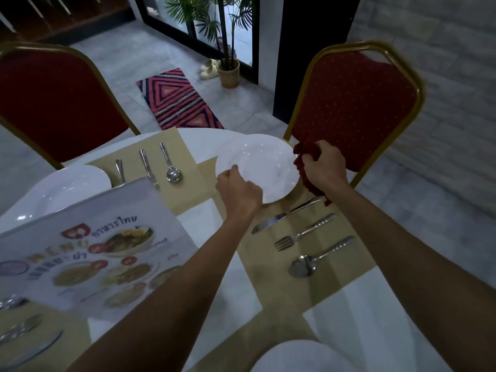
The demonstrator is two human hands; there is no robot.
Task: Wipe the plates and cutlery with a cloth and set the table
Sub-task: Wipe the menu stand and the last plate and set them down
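The white table (pixel 204 224) stood with a red chair (pixel 354 103) beyond its far right edge, and a tan placemat (pixel 346 267) lay on its right side. At the far end of that mat was a white plate (pixel 268 167), the left hand (pixel 239 189) curled around its near-left rim while the right hand (pixel 324 165) clutched a dark red cloth (pixel 311 186) bunched against its right edge. Nearer on the mat lay a knife (pixel 284 214), a fork (pixel 303 233) and a spoon (pixel 316 260), side by side and apart from one another.

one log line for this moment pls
step: wiping plate | left hand: holds plate rim | right hand: grips red cloth at plate edge | cutlery: on placemat
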